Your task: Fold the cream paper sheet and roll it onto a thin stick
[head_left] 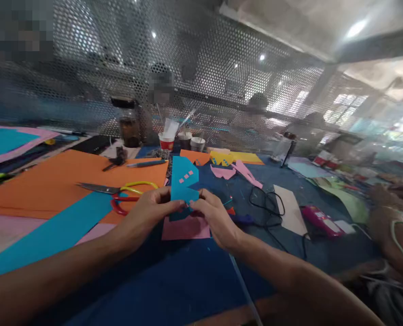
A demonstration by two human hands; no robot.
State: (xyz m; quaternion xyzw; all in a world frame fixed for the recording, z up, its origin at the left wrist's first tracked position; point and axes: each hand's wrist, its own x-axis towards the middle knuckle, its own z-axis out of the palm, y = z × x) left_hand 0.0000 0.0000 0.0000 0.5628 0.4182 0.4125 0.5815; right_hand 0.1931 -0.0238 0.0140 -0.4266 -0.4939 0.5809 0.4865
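pinched between the fingertips of the left hand (pixel 150 210) and right hand (pixel 215 217), the blue cutout (pixel 184 181) stands upright just above a pink sheet (pixel 186 228) on the table (pixel 174 280). it looks thin, with small square holes, so pulling the pinches apart could tear it. scissors (pixel 119 190) lie near the left hand.

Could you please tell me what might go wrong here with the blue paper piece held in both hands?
1. The blue paper cut-out with small pink squares is pinched only at its lower edge by the left hand and right hand; it could crease or tear there.
2. The scissors with yellow and red handles lie beside the left hand and might get knocked.
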